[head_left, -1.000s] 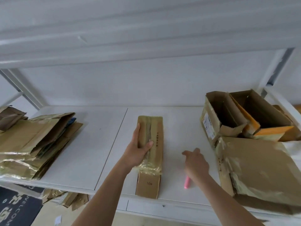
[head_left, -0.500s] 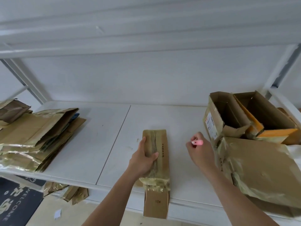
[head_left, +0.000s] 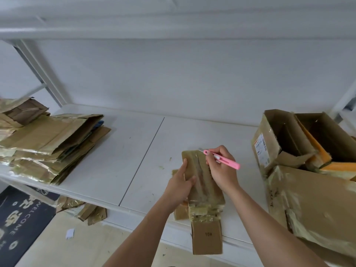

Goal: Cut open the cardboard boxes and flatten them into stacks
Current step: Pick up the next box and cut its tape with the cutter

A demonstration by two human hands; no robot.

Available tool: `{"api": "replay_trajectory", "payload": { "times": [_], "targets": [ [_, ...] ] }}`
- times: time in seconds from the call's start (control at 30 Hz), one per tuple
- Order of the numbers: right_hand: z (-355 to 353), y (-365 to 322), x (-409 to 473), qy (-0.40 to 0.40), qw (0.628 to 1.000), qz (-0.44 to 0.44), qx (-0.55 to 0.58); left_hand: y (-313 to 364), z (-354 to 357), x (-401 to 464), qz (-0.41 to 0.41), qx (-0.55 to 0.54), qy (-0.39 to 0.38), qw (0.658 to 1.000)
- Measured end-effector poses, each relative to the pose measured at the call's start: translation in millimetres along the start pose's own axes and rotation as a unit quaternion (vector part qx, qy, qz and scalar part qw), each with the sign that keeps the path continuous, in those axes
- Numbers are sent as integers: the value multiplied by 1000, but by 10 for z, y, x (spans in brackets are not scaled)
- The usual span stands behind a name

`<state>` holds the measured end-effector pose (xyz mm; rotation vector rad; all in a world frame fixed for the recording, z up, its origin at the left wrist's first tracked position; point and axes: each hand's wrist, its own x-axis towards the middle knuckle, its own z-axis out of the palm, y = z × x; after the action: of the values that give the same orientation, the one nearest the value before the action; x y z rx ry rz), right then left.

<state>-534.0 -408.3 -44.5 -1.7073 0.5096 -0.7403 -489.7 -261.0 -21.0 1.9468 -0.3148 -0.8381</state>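
A narrow taped cardboard box (head_left: pixel 204 191) lies lengthwise on the white shelf (head_left: pixel 107 170), its near end hanging past the front edge. My left hand (head_left: pixel 179 187) grips the box's left side, thumb across the top. My right hand (head_left: pixel 221 168) holds a pink utility knife (head_left: pixel 223 159) like a pen, its tip at the box's far end. A stack of flattened boxes (head_left: pixel 50 141) lies on the shelf's left part.
Open cardboard boxes (head_left: pixel 300 139) stand at the right, with a large taped box (head_left: pixel 316 205) in front of them. Cardboard scraps (head_left: pixel 90 211) lie under the shelf, beside a dark welcome mat (head_left: pixel 17 222). An upper shelf (head_left: pixel 173 26) hangs overhead.
My right hand picked the pink knife off the shelf and brought it to the box's far end. My left hand pulled the box nearer, over the edge.
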Motion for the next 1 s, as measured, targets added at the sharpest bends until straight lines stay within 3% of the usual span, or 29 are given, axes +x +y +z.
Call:
{"api": "replay_trajectory", "payload": {
  "times": [0.33, 0.7, 1.0],
  "targets": [
    [71, 44, 106, -72, 981, -109, -144, -26, -19, 21, -24, -33, 1, 999],
    [-73, -45, -237, -135, 963, -106, -208, -61, 11, 18, -23, -17, 14, 999],
    [-443, -248, -995, -172, 974, -72, -128, -90, 66, 70, 10, 21, 47, 999]
  ]
}}
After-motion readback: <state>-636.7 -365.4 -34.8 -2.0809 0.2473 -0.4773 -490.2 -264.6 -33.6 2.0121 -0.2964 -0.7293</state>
